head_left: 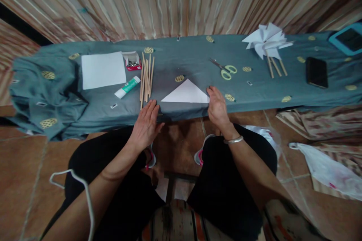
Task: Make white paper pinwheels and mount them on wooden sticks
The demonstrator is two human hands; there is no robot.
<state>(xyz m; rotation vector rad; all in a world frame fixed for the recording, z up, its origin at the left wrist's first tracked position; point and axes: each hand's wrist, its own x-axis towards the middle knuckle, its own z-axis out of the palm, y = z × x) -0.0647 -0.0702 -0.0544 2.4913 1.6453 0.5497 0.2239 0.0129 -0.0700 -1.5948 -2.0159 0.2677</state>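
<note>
A white sheet of paper (pixel 187 93), folded into a triangle, lies near the front edge of the cloth-covered table, its long side toward me. My right hand (pixel 218 108) is at the triangle's right corner, fingers bent and closed around that tip; the thumb is hidden. To the left, my left hand (pixel 147 123) rests at the table edge, palm down, fingers stretched out and thumb apart. It holds nothing and is separate from the paper. Several wooden sticks (pixel 146 77) lie just beyond its fingertips. Green-handled scissors (pixel 225 70) lie behind the triangle, to its right.
On the left are a stack of white paper (pixel 103 70), a glue stick (pixel 128 87) and a small red box of metal pins (pixel 132 62). Paper pinwheels (pixel 267 41) on sticks, a black phone (pixel 316 72) and a blue-framed device (pixel 348 39) lie right. Bunched cloth (pixel 51 86) covers the left end.
</note>
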